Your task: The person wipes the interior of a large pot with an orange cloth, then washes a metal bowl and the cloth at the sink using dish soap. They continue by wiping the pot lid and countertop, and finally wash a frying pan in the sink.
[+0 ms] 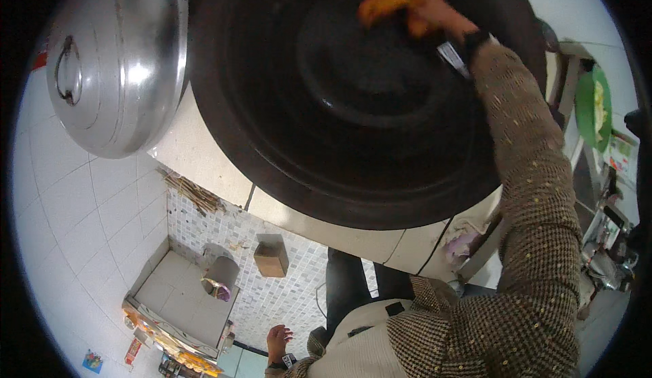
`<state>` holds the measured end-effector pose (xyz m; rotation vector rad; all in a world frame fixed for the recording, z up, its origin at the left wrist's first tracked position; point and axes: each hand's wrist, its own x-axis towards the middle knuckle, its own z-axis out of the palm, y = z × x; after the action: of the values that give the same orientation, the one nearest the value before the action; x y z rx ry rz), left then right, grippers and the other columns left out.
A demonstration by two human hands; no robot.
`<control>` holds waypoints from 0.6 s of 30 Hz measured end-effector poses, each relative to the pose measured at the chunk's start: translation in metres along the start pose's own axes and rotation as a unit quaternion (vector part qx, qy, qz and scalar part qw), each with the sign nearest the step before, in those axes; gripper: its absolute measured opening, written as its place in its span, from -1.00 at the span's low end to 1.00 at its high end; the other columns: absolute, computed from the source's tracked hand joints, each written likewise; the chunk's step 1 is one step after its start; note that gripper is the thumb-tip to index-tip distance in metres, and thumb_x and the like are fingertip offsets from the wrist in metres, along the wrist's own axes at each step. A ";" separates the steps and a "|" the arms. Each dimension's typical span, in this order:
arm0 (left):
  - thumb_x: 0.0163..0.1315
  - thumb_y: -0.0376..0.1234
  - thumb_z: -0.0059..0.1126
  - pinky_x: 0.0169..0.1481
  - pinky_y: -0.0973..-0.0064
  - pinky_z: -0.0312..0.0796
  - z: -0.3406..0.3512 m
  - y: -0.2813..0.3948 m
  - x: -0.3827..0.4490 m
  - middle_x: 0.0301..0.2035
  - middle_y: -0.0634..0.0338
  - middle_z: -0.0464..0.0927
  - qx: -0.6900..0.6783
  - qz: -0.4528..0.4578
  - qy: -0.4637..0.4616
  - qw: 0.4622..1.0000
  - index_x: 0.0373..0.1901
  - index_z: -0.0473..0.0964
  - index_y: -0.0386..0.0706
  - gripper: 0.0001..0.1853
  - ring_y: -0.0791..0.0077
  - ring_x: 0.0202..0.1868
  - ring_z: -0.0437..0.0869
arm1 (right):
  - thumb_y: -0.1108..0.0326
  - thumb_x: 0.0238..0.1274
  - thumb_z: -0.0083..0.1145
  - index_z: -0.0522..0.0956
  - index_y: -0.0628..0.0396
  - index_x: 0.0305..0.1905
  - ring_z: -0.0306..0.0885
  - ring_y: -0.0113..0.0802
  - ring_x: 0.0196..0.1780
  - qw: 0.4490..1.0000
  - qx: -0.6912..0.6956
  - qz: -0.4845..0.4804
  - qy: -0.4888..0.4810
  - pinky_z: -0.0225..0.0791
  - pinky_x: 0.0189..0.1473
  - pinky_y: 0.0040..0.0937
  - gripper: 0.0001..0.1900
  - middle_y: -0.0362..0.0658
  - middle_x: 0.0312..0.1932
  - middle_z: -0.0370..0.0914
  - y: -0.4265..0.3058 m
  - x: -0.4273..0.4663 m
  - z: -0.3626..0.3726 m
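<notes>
A large black wok (265,138) set on a tiled counter (290,210) fills the upper middle of the view. My right hand (433,8) reaches into it and grips an orange cloth (384,3), which motion blurs. The cloth is against or just above the wok's inner surface; I cannot tell which. A dark band with a white tag is at that wrist. My left hand (277,340) hangs low beside my body, away from the counter. It holds nothing visible, and its fingers are loosely bent.
A domed metal lid (104,72) stands at the left against white wall tiles. Sticks (196,192) and a small brown box (271,259) are on the mosaic-tiled floor. At the right are a green dish (586,105) with pale food and a crumpled cloth (463,243).
</notes>
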<state>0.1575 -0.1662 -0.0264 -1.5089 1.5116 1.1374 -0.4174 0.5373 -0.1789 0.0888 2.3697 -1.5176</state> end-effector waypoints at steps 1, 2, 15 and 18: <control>0.28 -0.41 -0.03 -0.35 0.48 0.51 -0.002 -0.001 -0.003 -0.33 0.02 0.57 -0.006 -0.008 0.003 1.000 -0.08 0.40 -0.30 -0.78 0.30 -0.33 0.66 | 0.37 0.06 0.13 0.36 0.02 0.13 0.53 -0.11 -0.09 0.987 -0.140 -0.004 0.084 0.47 -0.08 -0.18 -0.53 -0.03 -0.06 0.48 0.003 0.020 0.010; 0.28 -0.41 -0.04 -0.35 0.48 0.51 -0.004 -0.002 -0.006 -0.32 0.02 0.57 0.004 -0.012 0.008 1.000 -0.08 0.40 -0.30 -0.78 0.29 -0.33 0.66 | 0.37 0.04 0.13 0.40 0.02 0.11 0.52 -0.06 -0.06 0.957 -0.256 -0.002 0.139 0.46 -0.05 -0.15 -0.55 -0.02 -0.04 0.49 0.005 0.030 0.032; 0.24 -0.37 -0.04 -0.33 0.50 0.50 -0.004 0.029 0.015 -0.32 0.06 0.57 0.063 0.064 -0.003 0.996 -0.09 0.43 -0.32 -0.74 0.34 -0.33 0.66 | 0.56 0.01 0.17 0.49 0.11 0.08 0.54 -0.31 -0.01 0.950 -0.106 -0.037 -0.292 0.46 -0.04 -0.34 -0.56 -0.07 0.03 0.53 0.016 -0.009 0.017; 0.27 -0.36 -0.07 -0.32 0.49 0.50 -0.020 0.040 0.013 -0.31 0.03 0.57 0.142 0.093 0.017 0.985 -0.09 0.43 -0.33 -0.73 0.34 -0.34 0.65 | 0.55 0.13 0.03 0.46 0.11 0.12 0.44 -0.28 0.14 0.982 -0.079 -0.108 -0.136 0.34 0.15 -0.28 -0.60 -0.12 0.13 0.46 0.038 -0.034 0.059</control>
<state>0.1191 -0.1925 -0.0270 -1.2199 1.7830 0.9537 -0.3621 0.5050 -0.2246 -0.3999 2.3232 -1.3254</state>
